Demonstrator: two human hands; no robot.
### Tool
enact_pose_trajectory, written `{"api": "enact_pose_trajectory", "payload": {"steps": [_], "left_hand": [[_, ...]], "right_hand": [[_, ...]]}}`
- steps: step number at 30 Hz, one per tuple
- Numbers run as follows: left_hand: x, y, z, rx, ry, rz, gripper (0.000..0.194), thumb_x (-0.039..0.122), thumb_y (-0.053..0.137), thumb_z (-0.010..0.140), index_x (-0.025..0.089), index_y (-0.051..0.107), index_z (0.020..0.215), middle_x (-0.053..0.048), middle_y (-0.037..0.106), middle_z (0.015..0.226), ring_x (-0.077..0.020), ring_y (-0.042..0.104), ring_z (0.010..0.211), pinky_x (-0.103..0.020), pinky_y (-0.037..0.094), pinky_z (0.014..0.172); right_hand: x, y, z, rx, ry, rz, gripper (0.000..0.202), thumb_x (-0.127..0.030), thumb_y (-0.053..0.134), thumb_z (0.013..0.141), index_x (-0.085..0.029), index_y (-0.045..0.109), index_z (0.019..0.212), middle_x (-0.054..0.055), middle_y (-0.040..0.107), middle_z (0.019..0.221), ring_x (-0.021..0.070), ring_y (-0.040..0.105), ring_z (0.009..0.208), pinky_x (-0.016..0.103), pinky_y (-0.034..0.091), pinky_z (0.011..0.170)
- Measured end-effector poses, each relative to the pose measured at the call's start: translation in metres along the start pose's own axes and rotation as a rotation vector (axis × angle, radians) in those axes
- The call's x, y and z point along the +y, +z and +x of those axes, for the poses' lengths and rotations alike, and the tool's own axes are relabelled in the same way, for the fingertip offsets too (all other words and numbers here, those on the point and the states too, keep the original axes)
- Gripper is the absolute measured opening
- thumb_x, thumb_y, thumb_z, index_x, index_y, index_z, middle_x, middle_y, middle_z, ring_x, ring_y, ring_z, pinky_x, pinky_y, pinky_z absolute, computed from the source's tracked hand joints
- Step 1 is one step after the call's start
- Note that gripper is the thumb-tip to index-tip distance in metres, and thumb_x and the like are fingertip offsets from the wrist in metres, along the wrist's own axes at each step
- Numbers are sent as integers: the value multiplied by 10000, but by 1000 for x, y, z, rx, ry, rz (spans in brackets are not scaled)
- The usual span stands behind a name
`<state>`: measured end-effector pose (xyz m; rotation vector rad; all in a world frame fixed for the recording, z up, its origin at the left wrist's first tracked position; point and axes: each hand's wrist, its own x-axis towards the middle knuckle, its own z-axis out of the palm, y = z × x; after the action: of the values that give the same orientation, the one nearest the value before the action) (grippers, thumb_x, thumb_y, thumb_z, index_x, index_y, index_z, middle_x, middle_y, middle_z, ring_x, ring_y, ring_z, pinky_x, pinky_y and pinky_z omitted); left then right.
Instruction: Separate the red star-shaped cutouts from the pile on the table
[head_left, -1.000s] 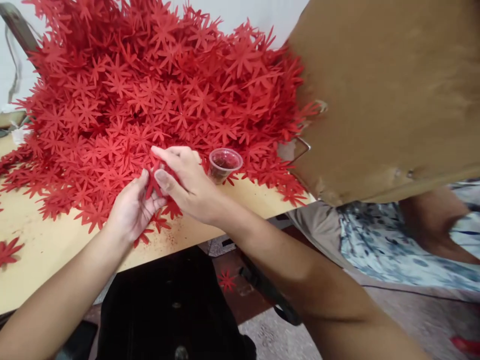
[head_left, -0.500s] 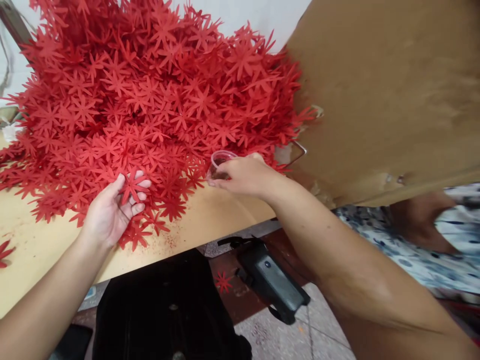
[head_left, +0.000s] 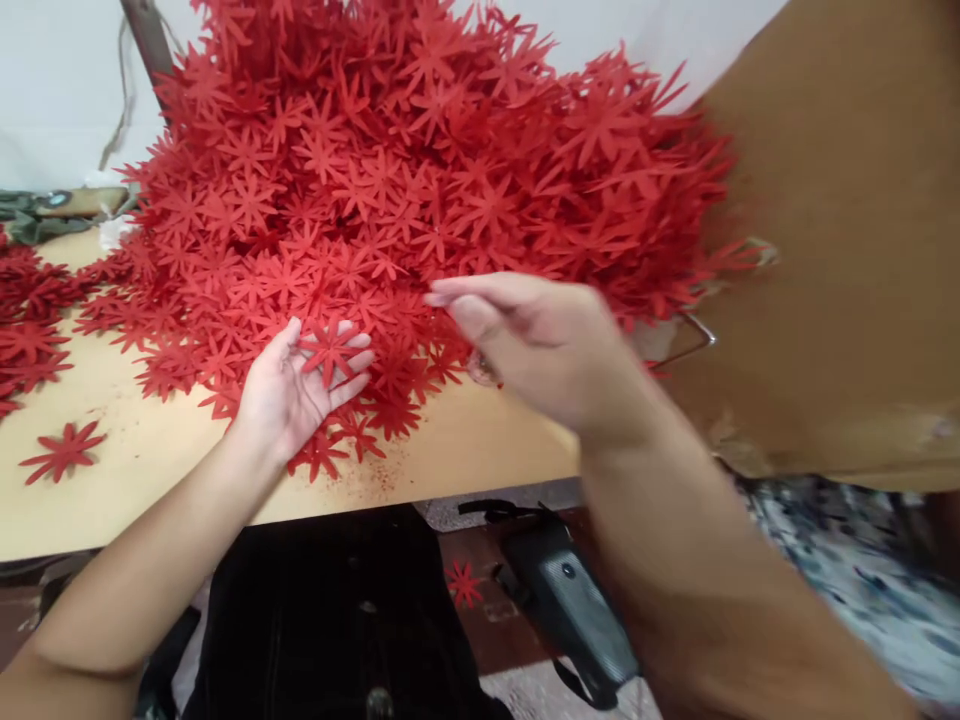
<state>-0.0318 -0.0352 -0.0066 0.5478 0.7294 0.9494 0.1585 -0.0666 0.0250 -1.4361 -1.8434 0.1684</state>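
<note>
My left hand (head_left: pixel 289 405) is turned palm up at the front of the pile, fingers loosely spread. On its fingers rests a red flower cut-out (head_left: pixel 330 352) with several narrow petals. My right hand (head_left: pixel 559 350) is raised to the right of it, thumb and fingertips pressed together. Whatever is in that pinch is too small or blurred to make out. Just behind the right hand, a small clear plastic cup (head_left: pixel 481 370) shows only in part on the table. Behind both hands rises a large pile of red flower cut-outs (head_left: pixel 360 190).
The pale wooden table (head_left: pixel 435 455) bears a single red flower (head_left: pixel 63 452) at left and more flowers (head_left: pixel 30 340) beyond. A cardboard sheet (head_left: pixel 840 250) stands at right, with a bent metal wire (head_left: pixel 701 335) near it. Below lie a black-grey pouch (head_left: pixel 577 600) and a fallen flower (head_left: pixel 464 583).
My right hand has come up out of the plastic cup and moved toward the left hand, fingers now pinched. The left hand still holds the flower, its fingers straighter. The view has swung left.
</note>
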Motion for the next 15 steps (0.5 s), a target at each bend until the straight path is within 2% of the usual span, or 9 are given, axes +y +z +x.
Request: {"api": "enact_pose_trajectory", "payload": {"steps": [3, 5, 7, 9, 12, 14, 15], "left_hand": [[-1, 4, 1, 83, 86, -86, 338, 353, 378, 902, 139, 635, 950, -57, 721, 892, -162, 687, 916, -292, 555, 843], [-2, 4, 2, 135, 89, -117, 361, 372, 359, 910, 138, 625, 976, -69, 721, 942, -176, 671, 996, -303, 543, 889], [-4, 4, 4, 109, 41, -150, 464, 470, 337, 907, 119, 611, 1037, -108, 707, 1033, -214, 640, 1086, -347, 532, 923], [-4, 3, 8, 53, 38, -201, 526, 529, 332, 900, 117, 579, 1114, -124, 671, 1146, -231, 596, 1166, -369, 510, 960], [1, 6, 16, 28, 176, -276, 499, 484, 279, 938, 131, 512, 1204, -114, 590, 1299, -206, 551, 1230, -349, 475, 1007], [5, 11, 20, 35, 273, -269, 480, 424, 234, 962, 119, 479, 1239, -124, 562, 1336, -203, 538, 1245, -350, 462, 1021], [6, 15, 20, 36, 300, -245, 462, 389, 232, 968, 112, 474, 1247, -125, 561, 1338, -206, 529, 1255, -355, 454, 1030]], "right_hand": [[-31, 61, -4, -129, -121, -38, 617, -517, 311, 912, -72, 554, 1263, 161, 546, 1348, 266, 464, 1308, 452, 338, 1127], [-45, 97, -11, -142, -100, -81, 675, -487, 254, 926, 3, 430, 1357, 200, 355, 1483, 289, 264, 1430, 496, 193, 1191], [-53, 117, -21, -146, -105, -50, 687, -459, 217, 930, 30, 361, 1390, 216, 283, 1512, 281, 202, 1451, 502, 182, 1195], [-57, 119, -29, -133, -132, 8, 692, -459, 209, 927, 36, 373, 1382, 228, 320, 1493, 289, 229, 1442, 508, 196, 1191], [-55, 100, -24, -71, -213, 168, 628, -457, 227, 935, -55, 426, 1373, 182, 431, 1444, 254, 357, 1391, 463, 266, 1179], [-49, 89, -6, 61, -217, 265, 578, -448, 238, 944, -125, 406, 1393, 143, 423, 1459, 228, 356, 1393, 440, 289, 1172], [-45, 87, 6, 154, -172, 269, 575, -453, 240, 945, -139, 390, 1402, 139, 381, 1486, 239, 303, 1419, 464, 258, 1180]]}}
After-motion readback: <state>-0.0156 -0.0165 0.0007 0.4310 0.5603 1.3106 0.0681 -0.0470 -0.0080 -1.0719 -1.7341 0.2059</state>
